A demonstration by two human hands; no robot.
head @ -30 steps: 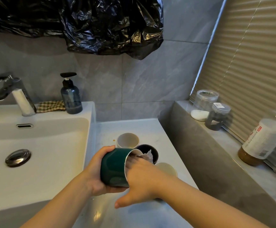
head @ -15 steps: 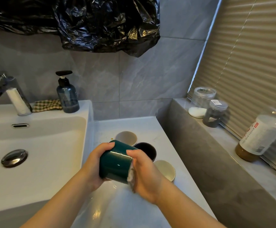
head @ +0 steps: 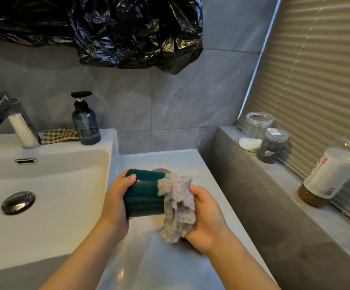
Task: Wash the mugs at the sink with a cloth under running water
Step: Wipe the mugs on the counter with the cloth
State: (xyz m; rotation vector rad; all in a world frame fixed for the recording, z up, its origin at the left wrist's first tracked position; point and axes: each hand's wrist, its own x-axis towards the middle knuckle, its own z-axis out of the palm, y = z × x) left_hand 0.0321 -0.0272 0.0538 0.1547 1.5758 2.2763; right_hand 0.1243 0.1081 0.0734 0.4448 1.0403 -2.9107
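Your left hand [head: 115, 197] wraps the closed end of the green mug [head: 143, 193], thumb on top and the other fingers curled underneath, so the mug lies on its side in your grip with its mouth turned toward your other hand. Your right hand [head: 205, 218] is closed around a bunched, pale speckled cloth [head: 177, 206]. The fingers are folded into the fabric, which presses against the mug's rim and hides the opening. A loose tail of cloth hangs below that hand.

Both hands hold their loads above the grey counter [head: 170, 264], not over the basin. The white sink [head: 44, 185] lies off to the outer side of your left hand, with its chrome drain plug [head: 17, 201] level with that wrist. The tap [head: 13, 120] stands beyond it at the far edge. A checked rag [head: 60, 135] and a dark pump bottle [head: 85, 122] sit on the sink's back rim, past your left thumb.

Just beyond the mug you hold, the rim of a pale mug [head: 159, 169] peeks out, mostly hidden. To the outer side of your right hand a raised ledge [head: 295, 185] carries two clear jars [head: 255, 130] and a large labelled bottle [head: 333, 174].
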